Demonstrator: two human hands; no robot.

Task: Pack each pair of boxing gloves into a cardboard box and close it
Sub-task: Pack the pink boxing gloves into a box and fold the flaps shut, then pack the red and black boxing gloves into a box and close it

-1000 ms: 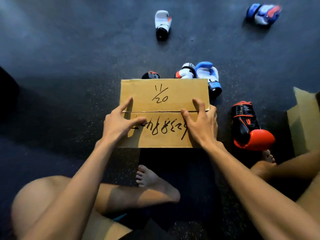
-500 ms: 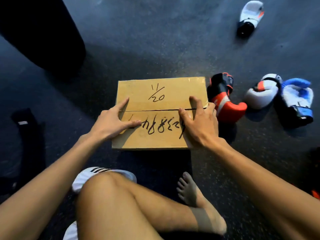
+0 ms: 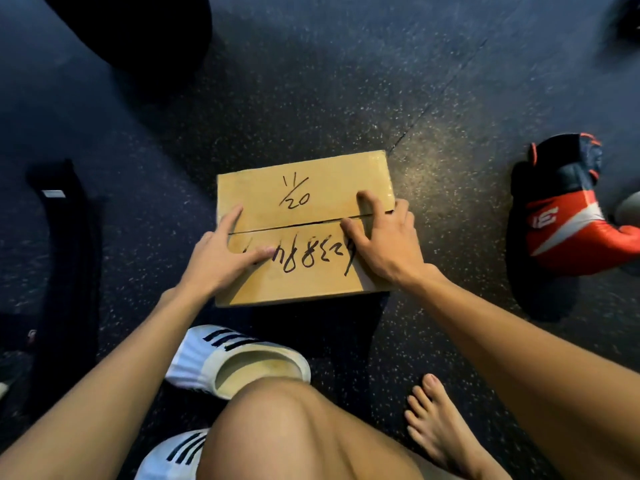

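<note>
Cardboard box (image 3: 311,181) on floor (image 3: 346,81) at centre, flaps down, seam running left-right. Left hand (image 3: 218,261) and right hand (image 3: 388,244) flat on top, fingers (image 3: 365,202) splayed across seam. Red glove (image 3: 571,230) well right, nearest right hand.

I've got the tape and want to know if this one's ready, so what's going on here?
A person seated on the floor presses the flaps of a cardboard box down, left hand by its left edge, right hand by its right. The flaps meet at the middle seam, so it looks closed; no tape shows. A red and black boxing glove lies loose on the floor to the right.
</note>
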